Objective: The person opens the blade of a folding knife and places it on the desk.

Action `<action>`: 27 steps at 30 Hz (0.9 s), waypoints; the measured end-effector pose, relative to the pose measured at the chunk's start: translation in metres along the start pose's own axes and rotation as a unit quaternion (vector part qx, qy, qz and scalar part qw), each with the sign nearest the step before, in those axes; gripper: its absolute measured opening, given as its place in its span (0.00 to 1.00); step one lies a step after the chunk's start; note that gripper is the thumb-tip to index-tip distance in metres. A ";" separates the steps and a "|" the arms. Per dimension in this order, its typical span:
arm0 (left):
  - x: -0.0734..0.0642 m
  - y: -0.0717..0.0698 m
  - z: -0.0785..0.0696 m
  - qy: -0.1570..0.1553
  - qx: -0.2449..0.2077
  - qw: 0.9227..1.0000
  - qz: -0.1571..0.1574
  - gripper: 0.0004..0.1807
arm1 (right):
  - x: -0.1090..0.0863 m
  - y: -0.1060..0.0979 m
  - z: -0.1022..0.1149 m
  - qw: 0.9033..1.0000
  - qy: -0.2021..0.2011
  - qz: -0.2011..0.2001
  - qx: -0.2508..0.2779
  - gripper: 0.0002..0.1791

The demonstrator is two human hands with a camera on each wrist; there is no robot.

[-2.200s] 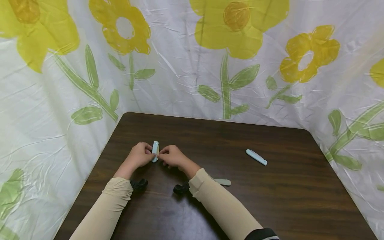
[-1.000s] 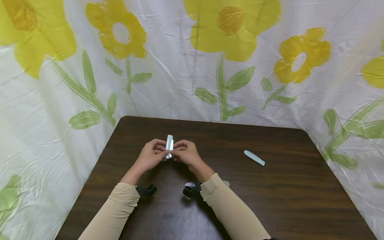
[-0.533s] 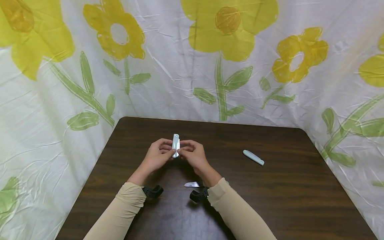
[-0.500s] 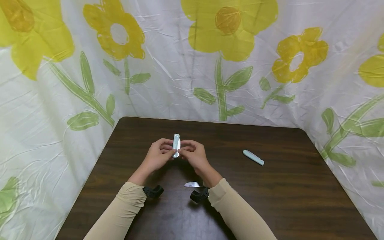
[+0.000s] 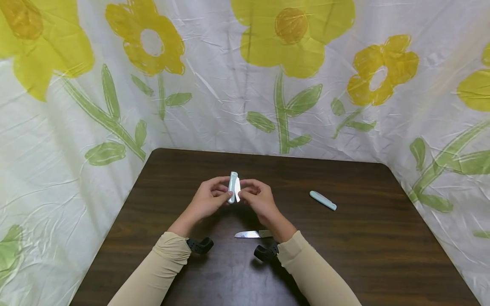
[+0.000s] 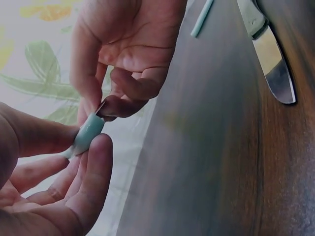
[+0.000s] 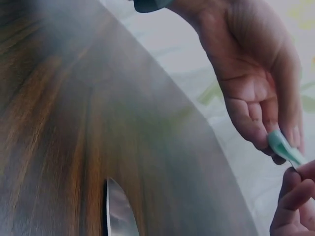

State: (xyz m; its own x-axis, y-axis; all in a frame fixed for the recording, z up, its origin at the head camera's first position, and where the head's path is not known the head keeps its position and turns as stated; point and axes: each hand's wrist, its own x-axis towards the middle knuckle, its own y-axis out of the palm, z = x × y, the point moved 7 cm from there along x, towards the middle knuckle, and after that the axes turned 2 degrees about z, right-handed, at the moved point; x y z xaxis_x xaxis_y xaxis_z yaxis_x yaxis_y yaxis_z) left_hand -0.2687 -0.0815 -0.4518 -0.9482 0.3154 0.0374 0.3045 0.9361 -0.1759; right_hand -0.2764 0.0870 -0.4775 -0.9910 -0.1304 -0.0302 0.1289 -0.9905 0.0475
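Observation:
Both hands hold a small folding knife above the table. Its pale blue handle (image 5: 232, 187) stands nearly upright in the head view, pinched between the thumb and fingers of my left hand (image 5: 206, 199). My right hand (image 5: 261, 202) pinches the bright blade (image 5: 237, 187) on the handle's right side; the blade is partly swung out, with a narrow gap at its lower end. In the left wrist view the handle (image 6: 89, 132) shows end-on, the thin blade edge (image 6: 100, 108) beside it in the right fingers. The right wrist view shows the handle (image 7: 279, 141) in the left fingertips.
A second folding knife (image 5: 249, 234) lies unfolded on the dark wooden table (image 5: 363, 238), blade pointing left, its handle partly behind the right wrist. Further right lies a folded pale blue knife (image 5: 323, 200). A flower-printed cloth (image 5: 214, 114) hangs behind the table.
Both hands have moved right with the folding knife. The blade's lower end has come away from the handle. More of the unfolded knife on the table shows beside the right wrist.

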 end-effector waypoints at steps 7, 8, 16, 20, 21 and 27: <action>-0.002 0.005 -0.005 0.003 0.000 1.000 0.028 0.29 | -0.004 -0.009 0.004 0.999 0.001 0.034 0.007 0.21; -0.002 0.006 -0.006 0.003 0.001 0.999 0.033 0.29 | -0.005 -0.011 0.004 0.999 0.002 0.038 0.007 0.21; -0.005 0.009 -0.007 0.011 0.017 0.996 0.086 0.27 | -0.014 -0.029 0.007 0.996 -0.002 0.088 -0.027 0.20; -0.007 0.012 -0.008 0.017 0.029 0.989 0.143 0.27 | -0.020 -0.041 0.009 0.989 -0.007 0.138 -0.058 0.20; -0.007 0.012 -0.008 0.018 0.033 0.986 0.160 0.27 | -0.021 -0.043 0.009 0.987 -0.009 0.149 -0.064 0.20; -0.008 0.011 -0.015 0.025 0.038 0.977 0.208 0.28 | -0.026 -0.051 0.016 0.982 -0.008 0.172 -0.074 0.19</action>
State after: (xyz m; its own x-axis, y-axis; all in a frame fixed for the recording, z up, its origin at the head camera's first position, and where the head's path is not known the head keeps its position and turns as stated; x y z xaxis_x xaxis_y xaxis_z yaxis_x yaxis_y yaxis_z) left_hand -0.2568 -0.0712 -0.4398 -0.7372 0.6757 -0.0062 0.6539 0.7110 -0.2587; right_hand -0.2575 0.1418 -0.4634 -0.8881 -0.4591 -0.0218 0.4591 -0.8836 -0.0927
